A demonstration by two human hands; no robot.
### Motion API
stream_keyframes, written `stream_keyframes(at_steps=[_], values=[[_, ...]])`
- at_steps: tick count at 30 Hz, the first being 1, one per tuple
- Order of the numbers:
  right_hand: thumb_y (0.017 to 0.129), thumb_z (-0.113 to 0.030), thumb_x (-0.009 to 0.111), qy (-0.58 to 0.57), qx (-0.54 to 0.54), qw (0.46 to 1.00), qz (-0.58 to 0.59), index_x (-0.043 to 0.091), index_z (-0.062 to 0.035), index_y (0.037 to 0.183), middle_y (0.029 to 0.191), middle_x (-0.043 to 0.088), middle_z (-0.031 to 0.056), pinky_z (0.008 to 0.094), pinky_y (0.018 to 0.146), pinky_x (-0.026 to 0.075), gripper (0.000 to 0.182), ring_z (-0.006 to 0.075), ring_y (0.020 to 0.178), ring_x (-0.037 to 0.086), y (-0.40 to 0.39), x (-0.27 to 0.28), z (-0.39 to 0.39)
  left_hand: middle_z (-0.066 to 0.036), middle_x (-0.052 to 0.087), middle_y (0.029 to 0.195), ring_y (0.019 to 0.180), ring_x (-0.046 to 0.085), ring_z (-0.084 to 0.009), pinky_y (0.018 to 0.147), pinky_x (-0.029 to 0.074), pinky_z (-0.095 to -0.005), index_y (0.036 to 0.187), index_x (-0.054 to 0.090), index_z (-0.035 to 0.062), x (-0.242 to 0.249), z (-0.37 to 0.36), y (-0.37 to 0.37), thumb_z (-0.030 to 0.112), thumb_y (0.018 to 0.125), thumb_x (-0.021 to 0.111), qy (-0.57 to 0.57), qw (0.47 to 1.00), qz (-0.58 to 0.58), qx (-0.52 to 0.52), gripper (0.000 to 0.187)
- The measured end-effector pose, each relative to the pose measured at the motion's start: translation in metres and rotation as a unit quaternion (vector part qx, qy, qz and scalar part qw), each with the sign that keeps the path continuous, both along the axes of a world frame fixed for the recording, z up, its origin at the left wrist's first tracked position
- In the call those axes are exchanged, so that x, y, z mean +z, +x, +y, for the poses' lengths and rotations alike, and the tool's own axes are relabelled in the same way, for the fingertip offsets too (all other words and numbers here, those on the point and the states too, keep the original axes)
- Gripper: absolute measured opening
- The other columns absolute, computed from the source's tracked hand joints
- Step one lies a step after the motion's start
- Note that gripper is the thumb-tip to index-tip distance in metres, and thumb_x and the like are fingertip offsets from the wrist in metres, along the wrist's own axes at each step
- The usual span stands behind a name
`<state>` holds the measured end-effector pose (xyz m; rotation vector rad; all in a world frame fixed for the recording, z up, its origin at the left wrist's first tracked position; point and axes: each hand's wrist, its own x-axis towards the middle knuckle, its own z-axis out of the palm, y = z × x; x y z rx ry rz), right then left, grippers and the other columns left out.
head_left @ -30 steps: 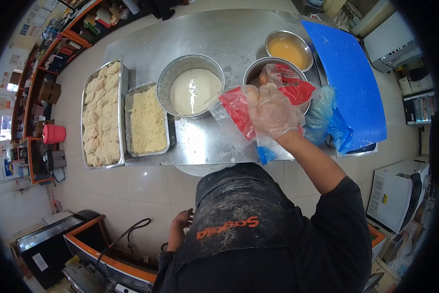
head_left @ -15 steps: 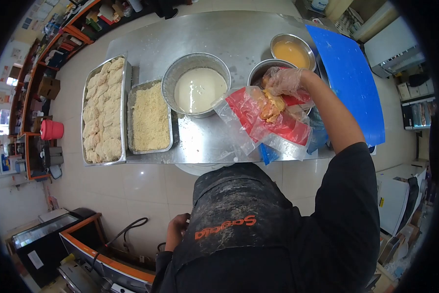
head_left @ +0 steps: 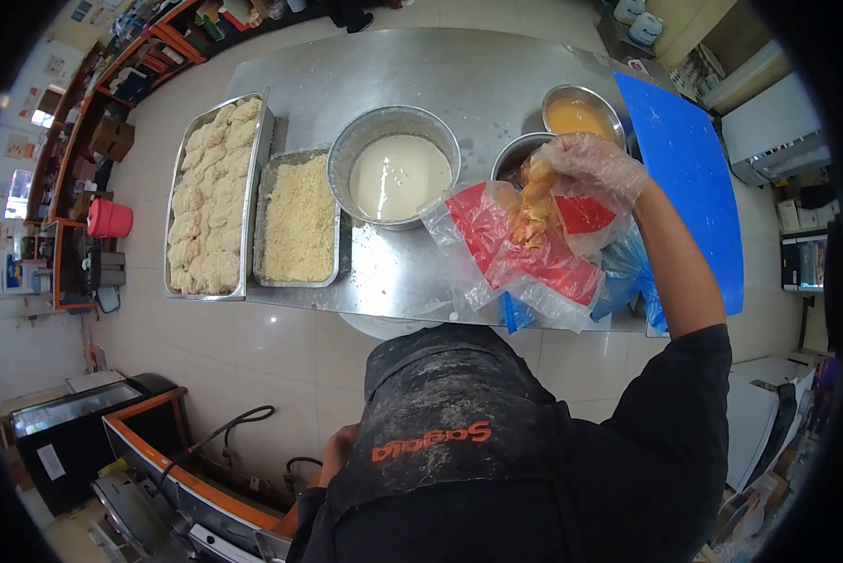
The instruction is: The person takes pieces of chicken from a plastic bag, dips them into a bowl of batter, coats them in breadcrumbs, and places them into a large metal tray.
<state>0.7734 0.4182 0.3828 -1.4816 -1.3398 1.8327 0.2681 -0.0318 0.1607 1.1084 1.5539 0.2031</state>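
Observation:
My right hand [head_left: 590,169], in a clear plastic glove, is closed on a slick orange-yellow piece of marinated chicken [head_left: 534,202]. It hangs above a red and clear plastic bag [head_left: 497,230] spread over the table's near edge. Behind the hand, a metal pot [head_left: 513,155] is partly covered by the bag and the glove. A steel bowl of orange liquid [head_left: 581,114] stands just beyond. Down by my left hip is my left hand [head_left: 340,450], bare and mostly hidden by the apron, so its fingers cannot be made out.
On the steel table [head_left: 403,70] are a large pot of milky liquid [head_left: 393,117], a tray of pale crumbs [head_left: 299,230] and a long tray of coated pieces [head_left: 210,206]. A blue board [head_left: 689,188] lies at right, beside a blue plastic bag [head_left: 628,272].
My right hand has lifted and turned, drawing the chicken up from the bag so more of it shows. The view has shifted slightly, moving the table contents rightward.

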Motion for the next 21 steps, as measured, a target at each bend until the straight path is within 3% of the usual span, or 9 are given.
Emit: stream_keyframes(at_steps=[3, 8, 11, 14, 17, 20, 21], values=[[0.092, -0.031, 0.068, 0.099, 0.105, 0.981, -0.133, 0.062, -0.0072, 0.086, 0.078, 0.058, 0.0012, 0.0268, 0.065, 0.046, 0.026, 0.0113, 0.071, 0.055, -0.008, 0.000, 0.008, -0.020, 0.066, 0.105, 0.093, 0.062, -0.0310, 0.076, 0.048, -0.0409, 0.118, 0.061, 0.0036, -0.003, 0.000, 0.000, 0.033, 0.088, 0.060, -0.020, 1.000, -0.003, 0.007, 0.042], [0.092, -0.023, 0.064, 0.289, 0.238, 0.851, -0.368, 0.055, -0.0065, 0.076, 0.069, 0.053, 0.0003, 0.0290, 0.060, 0.044, 0.025, 0.0108, 0.066, 0.049, -0.019, -0.004, 0.017, -0.018, 0.066, 0.101, 0.086, 0.060, -0.0282, 0.072, 0.047, -0.0404, 0.119, 0.061, 0.0044, -0.010, 0.005, -0.008, 0.036, 0.090, 0.057, -0.042, 0.999, -0.014, 0.018, 0.043], [0.091, -0.022, 0.065, 0.235, 0.220, 0.860, -0.396, 0.052, -0.0060, 0.075, 0.069, 0.049, 0.0001, 0.0284, 0.059, 0.043, 0.025, 0.0101, 0.065, 0.047, -0.042, 0.045, 0.013, -0.017, 0.066, 0.099, 0.082, 0.059, -0.0265, 0.069, 0.047, -0.0401, 0.119, 0.060, 0.0048, -0.017, 0.010, -0.020, 0.038, 0.091, 0.056, -0.059, 0.998, -0.026, 0.022, 0.043], [0.090, -0.021, 0.065, 0.239, 0.214, 0.891, -0.321, 0.052, -0.0061, 0.075, 0.069, 0.048, -0.0002, 0.0273, 0.059, 0.042, 0.025, 0.0089, 0.067, 0.047, -0.069, 0.096, 0.015, -0.016, 0.066, 0.097, 0.078, 0.058, -0.0248, 0.066, 0.046, -0.0398, 0.120, 0.060, 0.0053, -0.022, 0.017, -0.038, 0.039, 0.092, 0.054, -0.079, 0.996, -0.038, 0.024, 0.044], [0.089, -0.019, 0.065, 0.246, 0.143, 0.928, -0.242, 0.051, -0.0058, 0.076, 0.070, 0.048, -0.0002, 0.0256, 0.060, 0.041, 0.023, 0.0080, 0.068, 0.047, -0.095, 0.116, 0.023, -0.014, 0.066, 0.094, 0.075, 0.057, -0.0231, 0.064, 0.046, -0.0395, 0.120, 0.059, 0.0057, -0.028, 0.028, -0.062, 0.041, 0.094, 0.053, -0.100, 0.993, -0.050, 0.025, 0.045], [0.090, -0.024, 0.064, 0.265, 0.118, 0.927, -0.238, 0.055, -0.0010, 0.080, 0.076, 0.060, 0.0083, 0.0342, 0.072, 0.049, 0.027, 0.0155, 0.072, 0.057, -0.126, 0.121, 0.042, -0.013, 0.066, 0.092, 0.071, 0.056, -0.0214, 0.061, 0.045, -0.0392, 0.121, 0.059, 0.0062, -0.035, 0.047, -0.091, 0.043, 0.095, 0.051, -0.135, 0.988, -0.066, 0.030, 0.045], [0.090, -0.024, 0.064, 0.282, 0.114, 0.908, -0.289, 0.056, -0.0010, 0.080, 0.076, 0.060, 0.0088, 0.0342, 0.072, 0.049, 0.026, 0.0161, 0.072, 0.057, -0.139, 0.114, 0.051, -0.013, 0.066, 0.091, 0.069, 0.055, -0.0208, 0.060, 0.045, -0.0391, 0.121, 0.058, 0.0063, -0.036, 0.056, -0.102, 0.043, 0.095, 0.050, -0.151, 0.985, -0.073, 0.033, 0.046]])
